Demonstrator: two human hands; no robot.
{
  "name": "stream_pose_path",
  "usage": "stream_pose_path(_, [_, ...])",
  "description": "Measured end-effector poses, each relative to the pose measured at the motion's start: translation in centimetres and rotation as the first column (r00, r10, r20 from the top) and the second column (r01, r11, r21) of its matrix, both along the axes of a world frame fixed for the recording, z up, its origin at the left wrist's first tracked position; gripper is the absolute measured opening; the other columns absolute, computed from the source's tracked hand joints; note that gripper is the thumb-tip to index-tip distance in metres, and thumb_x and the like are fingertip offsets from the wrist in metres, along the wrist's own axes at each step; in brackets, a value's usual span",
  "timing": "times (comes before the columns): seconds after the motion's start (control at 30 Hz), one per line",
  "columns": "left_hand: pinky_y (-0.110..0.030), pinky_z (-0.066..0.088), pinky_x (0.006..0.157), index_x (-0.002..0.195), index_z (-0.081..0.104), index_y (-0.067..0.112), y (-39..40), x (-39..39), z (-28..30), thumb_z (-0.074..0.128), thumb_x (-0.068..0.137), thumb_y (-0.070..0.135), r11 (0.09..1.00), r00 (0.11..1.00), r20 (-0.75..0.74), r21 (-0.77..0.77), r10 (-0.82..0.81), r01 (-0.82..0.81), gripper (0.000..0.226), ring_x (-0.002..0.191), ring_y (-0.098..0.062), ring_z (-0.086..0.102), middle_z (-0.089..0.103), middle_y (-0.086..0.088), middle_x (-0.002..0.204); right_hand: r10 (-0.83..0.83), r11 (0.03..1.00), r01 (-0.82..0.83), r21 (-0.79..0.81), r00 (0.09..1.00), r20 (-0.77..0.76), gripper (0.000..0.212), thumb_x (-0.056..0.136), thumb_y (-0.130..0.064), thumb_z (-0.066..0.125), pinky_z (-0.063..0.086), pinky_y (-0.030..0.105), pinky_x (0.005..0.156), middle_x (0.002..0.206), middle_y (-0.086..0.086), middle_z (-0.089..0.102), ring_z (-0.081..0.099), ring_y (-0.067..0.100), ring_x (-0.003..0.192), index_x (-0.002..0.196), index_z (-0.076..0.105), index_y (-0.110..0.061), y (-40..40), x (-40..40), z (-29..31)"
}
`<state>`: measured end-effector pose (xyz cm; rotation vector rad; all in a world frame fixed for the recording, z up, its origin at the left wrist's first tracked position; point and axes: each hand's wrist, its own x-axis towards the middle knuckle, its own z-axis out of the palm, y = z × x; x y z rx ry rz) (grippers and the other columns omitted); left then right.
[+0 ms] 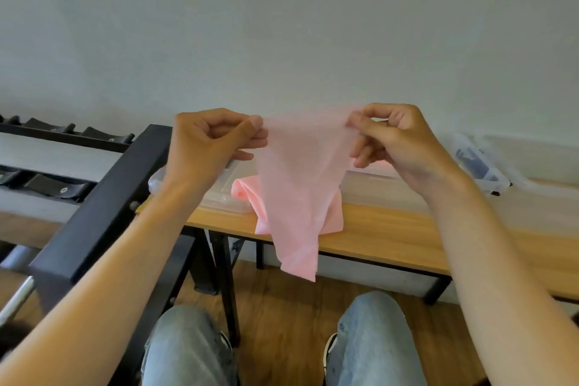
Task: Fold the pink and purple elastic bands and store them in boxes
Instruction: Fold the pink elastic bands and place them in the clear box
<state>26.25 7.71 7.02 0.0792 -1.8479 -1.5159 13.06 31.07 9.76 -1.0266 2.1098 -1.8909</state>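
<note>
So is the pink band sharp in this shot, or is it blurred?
Head view: the top of the pink band, pinched between left hand and right hand, is smeared by motion blur; its lower end is crisper; wide-angle distortion bows the wooden table edge.

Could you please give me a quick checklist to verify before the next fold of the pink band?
1. Left hand pinches a top corner of the pink band: ok.
2. Right hand pinches the other corner: ok.
3. Band hangs flat: not ok, lower part bunched and twisted.
4. Clear box open on the table: cannot tell.
5. Purple band in view: not ok.
</note>
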Motion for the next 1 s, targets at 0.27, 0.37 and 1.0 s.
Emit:
stream_pose_path(0.27, [-0.026, 0.063, 0.069, 0.097, 0.077, 0.014, 1.6, 1.2, -6.1, 0.079, 0.084, 0.019, 0.99, 0.996, 0.031, 0.111, 0.083, -0.086, 0.014, 0.079, -0.019, 0.079, 0.08, 0.0, 0.085, -0.058, 0.994, 0.078, -0.076, 0.971, 0.233, 0.032, 0.093, -0.042, 0.062, 0.061, 0.024, 0.062, 0.088, 0.013, 0.08, 0.08, 0.027, 0.084, 0.084, 0.078, -0.016, 0.0, 2.6, -5.7])
stream_pose_path(0.37, [-0.029, 0.064, 0.074, 0.103, 0.077, 0.016, 1.5, 1.8, -8.4, 0.08, 0.08, 0.023, 0.99, 0.993, 0.101, 0.118, 0.067, -0.079, 0.024, 0.081, -0.019, 0.078, 0.08, 0.0, 0.086, -0.105, 0.994, 0.11, -0.023, 0.982, 0.16, 0.007, 0.091, -0.011, 0.073, 0.061, 0.022, 0.065, 0.087, 0.003, 0.081, 0.078, 0.016, 0.077, 0.096, 0.078, -0.012, 0.6, 2.5, -8.7])
stream_pose_path(1.0, [-0.02, 0.061, 0.07, 0.086, 0.076, 0.029, 2.4, 3.1, -16.8, 0.084, 0.081, 0.019, 0.972, 0.838, 0.503, -0.192, 0.214, -0.133, 0.014, 0.073, -0.003, 0.074, 0.077, 0.014, 0.078, -0.234, 0.918, 0.257, 0.304, 0.966, -0.109, 0.009, 0.096, -0.012, 0.072, 0.063, 0.031, 0.065, 0.072, -0.007, 0.076, 0.074, 0.01, 0.064, 0.098, 0.078, -0.018, 1.4, 2.2, -18.9])
